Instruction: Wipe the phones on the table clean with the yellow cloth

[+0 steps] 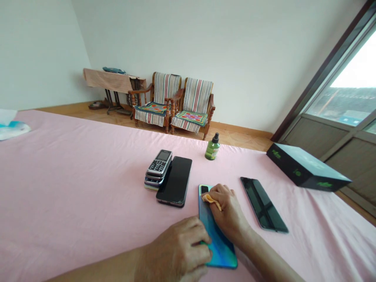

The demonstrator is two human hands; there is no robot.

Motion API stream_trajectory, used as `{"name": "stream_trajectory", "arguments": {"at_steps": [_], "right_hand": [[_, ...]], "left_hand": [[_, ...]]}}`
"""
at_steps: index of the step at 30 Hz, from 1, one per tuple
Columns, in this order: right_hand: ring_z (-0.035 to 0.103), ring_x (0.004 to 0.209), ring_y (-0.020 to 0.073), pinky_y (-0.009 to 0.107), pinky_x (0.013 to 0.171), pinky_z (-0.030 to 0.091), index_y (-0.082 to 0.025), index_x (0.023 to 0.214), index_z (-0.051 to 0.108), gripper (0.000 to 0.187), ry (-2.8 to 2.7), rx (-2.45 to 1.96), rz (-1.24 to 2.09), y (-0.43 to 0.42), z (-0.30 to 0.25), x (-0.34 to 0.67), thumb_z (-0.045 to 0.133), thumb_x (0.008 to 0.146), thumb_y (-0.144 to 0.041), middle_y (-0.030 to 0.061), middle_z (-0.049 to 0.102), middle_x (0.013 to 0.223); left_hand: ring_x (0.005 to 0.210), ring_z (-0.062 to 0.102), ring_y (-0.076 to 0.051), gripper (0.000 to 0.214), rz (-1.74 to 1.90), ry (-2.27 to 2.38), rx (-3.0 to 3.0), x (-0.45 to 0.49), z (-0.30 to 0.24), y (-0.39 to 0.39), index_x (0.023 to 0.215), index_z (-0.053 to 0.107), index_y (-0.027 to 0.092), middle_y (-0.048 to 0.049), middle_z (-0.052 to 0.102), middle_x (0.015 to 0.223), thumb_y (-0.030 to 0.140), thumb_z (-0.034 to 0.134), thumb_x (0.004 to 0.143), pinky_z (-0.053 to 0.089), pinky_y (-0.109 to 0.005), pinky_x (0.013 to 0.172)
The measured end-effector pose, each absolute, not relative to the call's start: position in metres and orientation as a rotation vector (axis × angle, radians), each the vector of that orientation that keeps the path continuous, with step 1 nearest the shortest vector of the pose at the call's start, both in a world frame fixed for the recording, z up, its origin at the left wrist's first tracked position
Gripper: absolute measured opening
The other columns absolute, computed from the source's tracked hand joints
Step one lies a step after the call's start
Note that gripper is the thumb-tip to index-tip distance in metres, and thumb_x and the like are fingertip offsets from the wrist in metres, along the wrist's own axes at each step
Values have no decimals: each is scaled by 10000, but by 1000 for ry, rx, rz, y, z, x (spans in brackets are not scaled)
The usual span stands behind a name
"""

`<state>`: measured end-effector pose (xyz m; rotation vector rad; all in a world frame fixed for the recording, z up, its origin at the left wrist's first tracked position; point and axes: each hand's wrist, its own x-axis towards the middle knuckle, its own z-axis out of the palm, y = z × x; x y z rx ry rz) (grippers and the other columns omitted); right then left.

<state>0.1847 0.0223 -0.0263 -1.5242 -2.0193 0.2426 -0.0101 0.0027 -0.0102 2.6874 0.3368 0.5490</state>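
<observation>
A blue-green smartphone [220, 250] lies back side up on the pink cloth, its dark camera block at the far end. My left hand [183, 248] has its fingers curled at the phone's left edge, gripping it near the lower half. In my right hand [226, 209] is a small yellow-orange cloth [212, 200], pressed against the phone's back just below the cameras. The fingertips of that hand are partly hidden. To the left lies a black smartphone [176, 180], beside a stack of phones topped by a silver keypad phone [160, 161]. Another dark smartphone [264, 205] lies screen up on the right.
Behind the phones stands a green spray bottle [212, 148] with a black top. A black box [305, 168] with green lettering sits at the far right of the pink cloth [88, 188]. Two wooden chairs [190, 103] and a covered table [113, 80] stand beyond.
</observation>
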Motion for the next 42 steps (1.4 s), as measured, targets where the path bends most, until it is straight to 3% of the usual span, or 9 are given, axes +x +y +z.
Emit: {"name": "stream_trajectory", "arguments": {"at_steps": [15, 20, 25, 42], "right_hand": [[489, 776, 187, 316, 717, 329, -190, 646, 579, 228, -2003, -1541, 203, 22, -25, 184, 490, 761, -14, 27, 566, 758], [493, 818, 191, 323, 743, 337, -203, 722, 626, 261, -2046, -1476, 241, 21, -24, 181, 464, 793, -11, 33, 582, 828], [489, 782, 190, 318, 709, 337, -191, 657, 589, 234, -2007, -1529, 206, 21, -23, 182, 488, 775, -16, 31, 565, 769], [505, 809, 192, 312, 720, 372, -198, 697, 607, 258, -2003, -1430, 266, 21, -25, 181, 463, 791, -6, 41, 571, 815]], "left_hand": [[912, 550, -180, 63, 554, 293, 2696, -10, -15, 4, 931, 591, 182, -43, 621, 1017, 134, 612, 896, 469, -285, 857], [907, 551, -189, 66, 535, 318, 2665, -9, -14, 4, 930, 596, 189, -43, 627, 1007, 139, 619, 894, 466, -301, 868], [924, 550, -189, 56, 550, 312, 2700, -10, -14, 4, 939, 591, 175, -51, 623, 1030, 148, 615, 897, 474, -294, 862], [921, 547, -189, 46, 555, 324, 2713, -11, -14, 3, 939, 592, 174, -49, 617, 1020, 154, 610, 902, 467, -297, 874]]}}
